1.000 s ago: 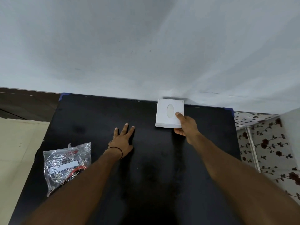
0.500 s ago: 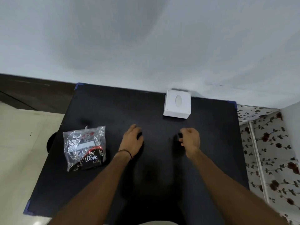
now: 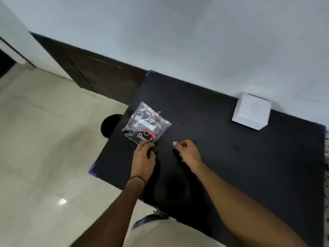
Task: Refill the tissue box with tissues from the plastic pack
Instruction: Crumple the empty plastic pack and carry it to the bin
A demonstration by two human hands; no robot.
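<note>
A clear plastic pack (image 3: 146, 123) with a black and red label lies on the left part of the black table (image 3: 231, 157). My left hand (image 3: 143, 157) rests on the table with its fingertips at the pack's near edge; whether it grips the pack I cannot tell. My right hand (image 3: 188, 153) hovers just right of it, fingers loosely curled, holding nothing. The white tissue box (image 3: 251, 112), with an oval slot on top, stands at the table's far edge against the wall, well away from both hands.
The pale wall runs behind the table. Cream floor tiles (image 3: 44, 157) spread to the left, with a dark round object (image 3: 110, 124) beside the table's left edge. A dark skirting board (image 3: 92, 75) lines the wall at the left.
My right hand let go of the tissue box and drew back. Both hands moved left toward the plastic pack, and the view swung left.
</note>
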